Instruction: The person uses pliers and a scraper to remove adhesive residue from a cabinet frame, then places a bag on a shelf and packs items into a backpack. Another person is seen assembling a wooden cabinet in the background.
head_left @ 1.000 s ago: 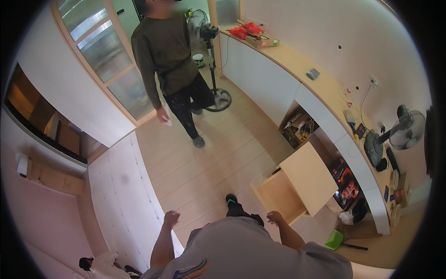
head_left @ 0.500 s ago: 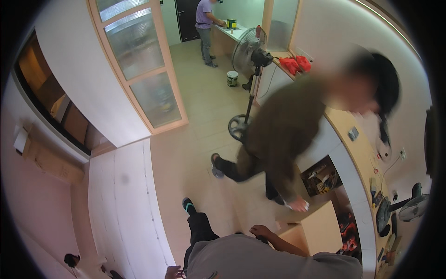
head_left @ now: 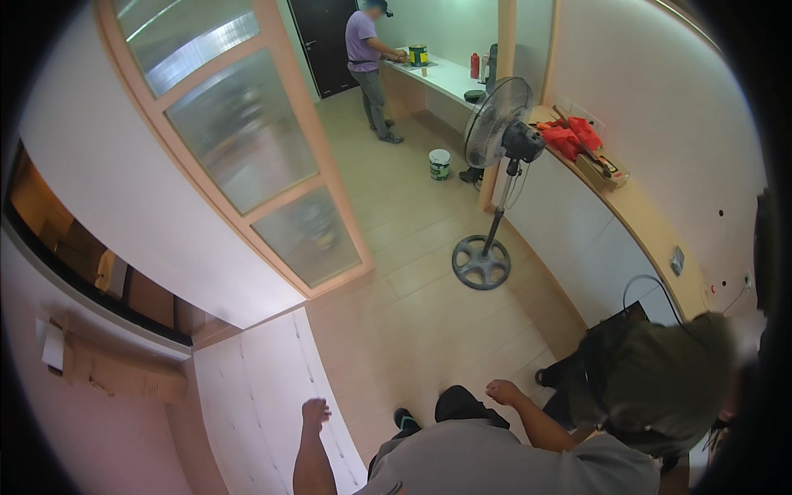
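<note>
My left hand (head_left: 314, 412) hangs over the white ruled sheet or panel (head_left: 247, 379) on the floor. Its fingers are loosely bent and a little apart, with nothing seen in them. My right hand (head_left: 502, 393) is held out in front of my body, above the tiled floor. Its fingers curve loosely, and no object shows in that hand either. Neither hand touches anything that I can see. Close on my right, a co-worker in a dark top (head_left: 660, 384) bends beside the long counter; that person's hands are hidden.
A black standing fan (head_left: 499, 132) stands ahead on the right. Red cloth (head_left: 571, 136) and tools lie on the wooden counter (head_left: 648, 227). A paint bucket (head_left: 440, 164) sits farther off, near a person in purple (head_left: 360, 37). At left is a framed glass panel (head_left: 239, 132).
I have moved forward, so the fan appears nearer. My left hand has come up and away from my body. The co-worker in dark clothes has passed to my right side.
</note>
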`<state>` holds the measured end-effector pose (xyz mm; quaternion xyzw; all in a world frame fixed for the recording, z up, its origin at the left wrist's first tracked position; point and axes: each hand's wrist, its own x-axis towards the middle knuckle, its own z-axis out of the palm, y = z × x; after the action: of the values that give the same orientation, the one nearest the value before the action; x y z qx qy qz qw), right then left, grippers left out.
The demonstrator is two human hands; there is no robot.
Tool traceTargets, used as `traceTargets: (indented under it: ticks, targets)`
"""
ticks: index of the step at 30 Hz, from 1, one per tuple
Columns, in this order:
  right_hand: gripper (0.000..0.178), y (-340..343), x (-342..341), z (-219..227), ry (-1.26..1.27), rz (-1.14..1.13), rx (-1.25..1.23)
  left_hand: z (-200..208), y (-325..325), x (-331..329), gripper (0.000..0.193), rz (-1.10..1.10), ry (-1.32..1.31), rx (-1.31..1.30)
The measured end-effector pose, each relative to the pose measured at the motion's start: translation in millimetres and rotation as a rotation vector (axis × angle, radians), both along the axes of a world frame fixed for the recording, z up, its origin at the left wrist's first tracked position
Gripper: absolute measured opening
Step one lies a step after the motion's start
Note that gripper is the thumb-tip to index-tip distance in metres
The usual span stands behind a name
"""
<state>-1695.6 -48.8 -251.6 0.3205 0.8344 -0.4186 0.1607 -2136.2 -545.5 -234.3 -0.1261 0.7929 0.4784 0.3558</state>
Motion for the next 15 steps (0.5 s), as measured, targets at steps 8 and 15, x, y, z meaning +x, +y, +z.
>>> traceTargets:
  ticks: [8,15]
  targets:
    - [0.041,145,-78,-74,-0.276,-0.112,-0.054,3,218,-158,0.024,-0.338,-0.068,-0.097]
    - [0.038,368,-294,-59,-0.202,0.207,0.179,-4,312,-222,0.028,-0.310,-0.303,-0.324]
